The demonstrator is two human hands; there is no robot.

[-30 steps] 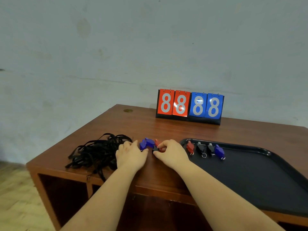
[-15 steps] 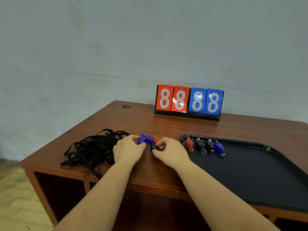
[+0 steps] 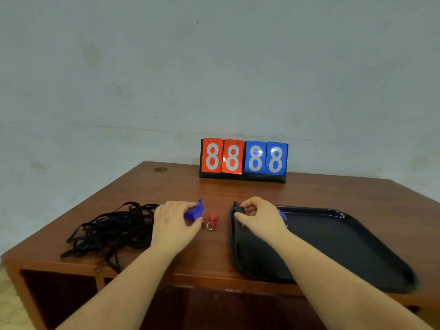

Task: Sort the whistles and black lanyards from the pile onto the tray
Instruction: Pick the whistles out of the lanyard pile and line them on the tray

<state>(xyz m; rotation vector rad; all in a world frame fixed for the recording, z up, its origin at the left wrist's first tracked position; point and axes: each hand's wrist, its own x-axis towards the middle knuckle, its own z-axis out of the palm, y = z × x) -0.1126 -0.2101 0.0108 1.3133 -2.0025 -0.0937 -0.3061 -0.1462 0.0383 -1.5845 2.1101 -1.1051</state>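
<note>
A tangled pile of black lanyards (image 3: 112, 231) lies on the left of the wooden table. Just right of the pile, my left hand (image 3: 175, 225) pinches a blue whistle (image 3: 194, 211). A red whistle (image 3: 211, 217) with a metal ring lies on the wood beside it. My right hand (image 3: 260, 219) hovers over the far left corner of the black tray (image 3: 338, 214), fingers closed on a small black whistle (image 3: 238, 208). A blue whistle (image 3: 283, 215) on the tray peeks out behind that hand; the other whistles there are hidden.
A flip scoreboard (image 3: 244, 160) reading 88 in red and 88 in blue stands at the back of the table (image 3: 238, 191), against the wall. The table's front edge runs just below the tray and the lanyards. Open cabinet shelves sit under the tabletop.
My right hand has moved right from the whistle pile to the tray's left corner, carrying the black whistle. My left hand has lifted the blue whistle slightly, and the red whistle now lies uncovered.
</note>
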